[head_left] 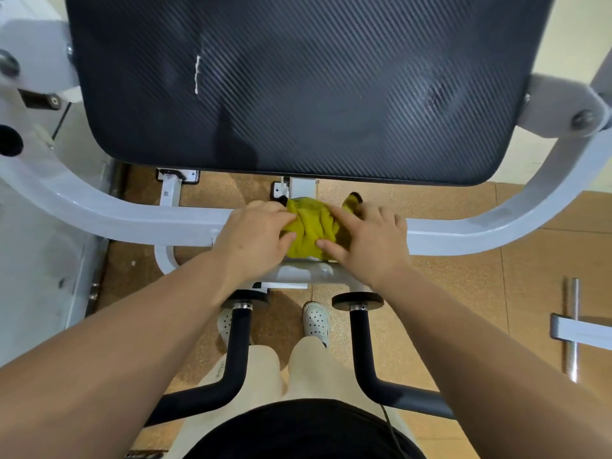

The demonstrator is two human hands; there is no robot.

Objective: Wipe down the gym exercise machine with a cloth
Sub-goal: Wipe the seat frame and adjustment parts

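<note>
A bunched yellow cloth (311,228) lies on the middle of the machine's curved white frame bar (132,220), just below the big black textured pad (298,77). My left hand (253,235) grips the cloth's left side, fingers over its top edge and thumb against its front. On the cloth's right side rests my right hand (369,241), with its index finger and thumb stretched out flat on the fabric. The part of the bar under the cloth is hidden.
Two black padded handles (240,342) (361,342) rise on either side of my legs. More white frame and a black knob (10,140) stand at the left. A metal rod (574,326) lies on the brown floor at the right.
</note>
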